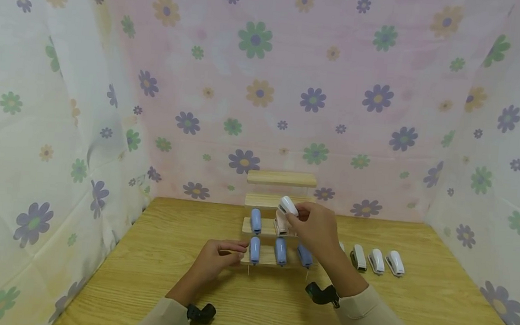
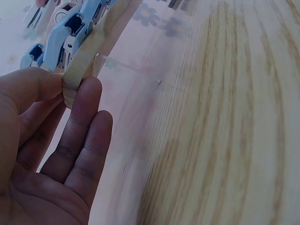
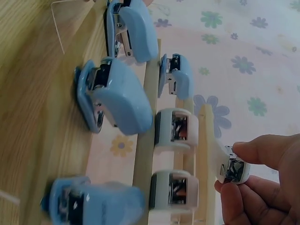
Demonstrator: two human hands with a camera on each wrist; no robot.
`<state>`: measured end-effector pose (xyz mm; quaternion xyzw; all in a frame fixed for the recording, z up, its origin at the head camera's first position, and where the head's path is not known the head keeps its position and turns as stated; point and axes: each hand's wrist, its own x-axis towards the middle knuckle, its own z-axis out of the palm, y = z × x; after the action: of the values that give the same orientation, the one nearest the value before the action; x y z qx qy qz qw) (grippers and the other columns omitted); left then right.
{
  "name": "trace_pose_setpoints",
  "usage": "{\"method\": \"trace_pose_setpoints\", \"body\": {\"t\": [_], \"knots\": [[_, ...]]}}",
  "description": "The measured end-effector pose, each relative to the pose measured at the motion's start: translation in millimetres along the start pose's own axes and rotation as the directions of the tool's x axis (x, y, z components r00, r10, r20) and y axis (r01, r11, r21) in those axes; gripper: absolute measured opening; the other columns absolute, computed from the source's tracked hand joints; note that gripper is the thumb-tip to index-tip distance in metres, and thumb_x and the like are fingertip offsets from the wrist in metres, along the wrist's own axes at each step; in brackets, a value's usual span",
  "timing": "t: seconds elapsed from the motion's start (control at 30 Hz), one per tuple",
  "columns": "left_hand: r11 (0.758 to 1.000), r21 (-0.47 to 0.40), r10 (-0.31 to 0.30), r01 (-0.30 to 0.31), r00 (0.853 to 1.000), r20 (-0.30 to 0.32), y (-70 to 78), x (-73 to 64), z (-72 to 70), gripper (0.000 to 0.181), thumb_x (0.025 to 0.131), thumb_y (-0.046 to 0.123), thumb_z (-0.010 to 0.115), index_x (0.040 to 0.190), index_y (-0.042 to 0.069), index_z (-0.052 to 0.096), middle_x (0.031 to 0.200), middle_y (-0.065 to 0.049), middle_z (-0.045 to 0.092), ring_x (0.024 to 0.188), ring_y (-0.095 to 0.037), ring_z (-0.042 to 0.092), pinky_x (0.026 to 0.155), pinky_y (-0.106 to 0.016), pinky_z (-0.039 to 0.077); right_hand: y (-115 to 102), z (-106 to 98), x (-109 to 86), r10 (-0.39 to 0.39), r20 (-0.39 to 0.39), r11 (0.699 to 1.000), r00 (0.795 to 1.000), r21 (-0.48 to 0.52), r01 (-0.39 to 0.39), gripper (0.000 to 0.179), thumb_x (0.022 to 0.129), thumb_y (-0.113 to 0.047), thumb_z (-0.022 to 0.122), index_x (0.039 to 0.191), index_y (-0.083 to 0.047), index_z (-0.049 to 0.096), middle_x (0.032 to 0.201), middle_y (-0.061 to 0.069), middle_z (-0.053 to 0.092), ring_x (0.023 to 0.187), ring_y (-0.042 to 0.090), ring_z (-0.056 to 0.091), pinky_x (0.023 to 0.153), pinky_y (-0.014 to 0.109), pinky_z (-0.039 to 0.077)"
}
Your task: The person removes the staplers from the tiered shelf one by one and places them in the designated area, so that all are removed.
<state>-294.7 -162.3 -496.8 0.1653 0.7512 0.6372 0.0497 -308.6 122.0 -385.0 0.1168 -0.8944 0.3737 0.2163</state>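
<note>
In the head view, my right hand (image 1: 318, 230) pinches a small white stapler (image 1: 288, 205) between thumb and fingers, at the height of the upper shelves. My left hand (image 1: 215, 257) grips the left end of the lowest board of a tiered wooden rack (image 1: 282, 177); the left wrist view shows its thumb and fingers on the board end (image 2: 75, 75). Three blue staplers (image 1: 254, 250) stand along that lowest board. One tier up are a blue stapler (image 1: 255, 221), a pale pink stapler (image 1: 281, 223) and another pale stapler (image 3: 175, 190), which my right hand hides from the head view.
Right of the rack, several staplers stand in a row on the wooden table (image 1: 175, 279): white ones (image 1: 394, 263) and one with a dark olive base (image 1: 359, 257). My right forearm partly covers the row's left end. Flowered cloth (image 1: 258, 80) surrounds the table at the back and sides.
</note>
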Motion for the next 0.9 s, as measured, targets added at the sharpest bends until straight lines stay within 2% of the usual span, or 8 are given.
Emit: {"method": "trace_pose_setpoints", "body": {"t": [0.17, 0.37, 0.4, 0.53, 0.8, 0.9], "knots": [[1.000, 0.015, 0.016, -0.016, 1.000, -0.006, -0.9, 0.7, 1.4, 0.021, 0.099, 0.010, 0.071, 0.115, -0.002, 0.077, 0.138, -0.013, 0.067, 0.117, -0.028, 0.071, 0.087, -0.033, 0.064, 11.1, -12.8, -10.8, -0.019, -0.022, 1.000, 1.000, -0.017, 0.019, 0.028, 0.091, -0.029, 0.081, 0.108, -0.007, 0.078, 0.091, 0.005, 0.078, 0.079, 0.020, 0.074, 0.059, 0.030, 0.059], [0.991, 0.132, 0.019, -0.013, 0.999, -0.045, -2.0, 1.6, 1.7, 0.015, 0.097, 0.022, 0.075, 0.108, 0.016, 0.083, 0.132, 0.001, 0.072, 0.125, -0.019, 0.066, 0.091, -0.023, 0.058, 25.1, -27.9, -22.1, -0.022, -0.065, 1.000, 0.998, -0.019, 0.021, 0.028, 0.092, -0.030, 0.081, 0.110, -0.009, 0.079, 0.089, 0.003, 0.078, 0.080, 0.020, 0.073, 0.058, 0.031, 0.057], [0.992, 0.125, 0.018, -0.013, 0.999, -0.045, -1.7, 1.5, 1.5, 0.014, 0.097, 0.022, 0.076, 0.108, 0.017, 0.083, 0.132, 0.001, 0.072, 0.125, -0.019, 0.066, 0.091, -0.024, 0.058, 27.4, -30.2, -23.1, -0.028, -0.077, 0.999, 0.997, -0.026, 0.026, 0.028, 0.092, -0.030, 0.081, 0.111, -0.010, 0.079, 0.089, 0.002, 0.078, 0.080, 0.020, 0.073, 0.058, 0.031, 0.057], [0.995, 0.098, 0.015, -0.011, 0.999, -0.040, -2.1, 1.0, 0.9, 0.015, 0.097, 0.020, 0.075, 0.110, 0.015, 0.082, 0.133, -0.002, 0.072, 0.123, -0.022, 0.067, 0.088, -0.025, 0.061, 36.9, -39.2, -29.0, -0.040, -0.118, 0.997, 0.992, -0.063, 0.032, 0.028, 0.091, -0.029, 0.082, 0.111, -0.010, 0.079, 0.087, 0.002, 0.078, 0.079, 0.020, 0.073, 0.057, 0.030, 0.055], [0.996, 0.087, 0.013, -0.011, 1.000, -0.025, -2.5, 1.9, 1.1, 0.017, 0.098, 0.018, 0.074, 0.111, 0.011, 0.081, 0.134, -0.003, 0.071, 0.121, -0.021, 0.068, 0.087, -0.026, 0.062, 59.0, -57.8, -40.2, -0.026, -0.174, 0.995, 0.984, -0.103, 0.008, 0.029, 0.092, -0.031, 0.081, 0.113, -0.012, 0.079, 0.086, 0.004, 0.079, 0.077, 0.022, 0.073, 0.045, 0.025, 0.047], [0.997, 0.075, 0.013, -0.012, 1.000, -0.025, -1.6, 0.8, 0.4, 0.016, 0.098, 0.015, 0.074, 0.111, 0.010, 0.081, 0.135, -0.005, 0.070, 0.119, -0.022, 0.069, 0.086, -0.028, 0.063, 67.3, -63.6, -44.2, -0.015, -0.183, 0.993, 0.983, -0.120, -0.007, 0.030, 0.092, -0.032, 0.081, 0.113, -0.011, 0.079, 0.087, 0.005, 0.079, 0.077, 0.024, 0.074, 0.046, 0.024, 0.046]]}}
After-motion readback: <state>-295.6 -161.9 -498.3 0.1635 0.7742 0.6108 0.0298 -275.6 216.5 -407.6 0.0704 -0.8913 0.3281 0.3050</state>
